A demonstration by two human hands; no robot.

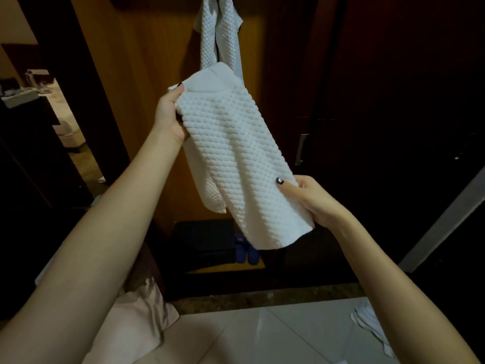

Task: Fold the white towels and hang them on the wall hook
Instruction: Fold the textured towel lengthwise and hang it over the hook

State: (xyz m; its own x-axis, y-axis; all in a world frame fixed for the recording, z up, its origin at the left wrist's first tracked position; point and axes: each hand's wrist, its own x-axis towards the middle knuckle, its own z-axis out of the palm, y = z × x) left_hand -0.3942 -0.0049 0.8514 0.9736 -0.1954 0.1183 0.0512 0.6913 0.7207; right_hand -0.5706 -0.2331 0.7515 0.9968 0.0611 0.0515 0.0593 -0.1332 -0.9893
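Nearest the camera, right hand (312, 199) pinched the lower end of the folded white towel (236, 158), thumb on top, fingers underneath and hidden. Left hand (170, 114) sat higher and further out, gripping the upper end at the towel's left edge, thumb over the fold. Both hands were closed on cloth, neither spread.

Towel's long axis ran diagonally: low and right by the person, rising up and left toward the wall. It looked folded lengthwise, with a loose layer sagging below the middle.

Beyond it, a second white towel (220, 35) already hung against the wood panel (147, 61), presumably from the wall hook; the hook itself was cut off by the top of the frame. That hanging towel was just above and behind the held towel's top end.

Judgement: the left hand was the nearer one to the hook, so the upper end likely leads. The hook lay up and slightly right of the left hand.

More white cloth (367, 324) lay on the tiled floor (262, 337), lower right.
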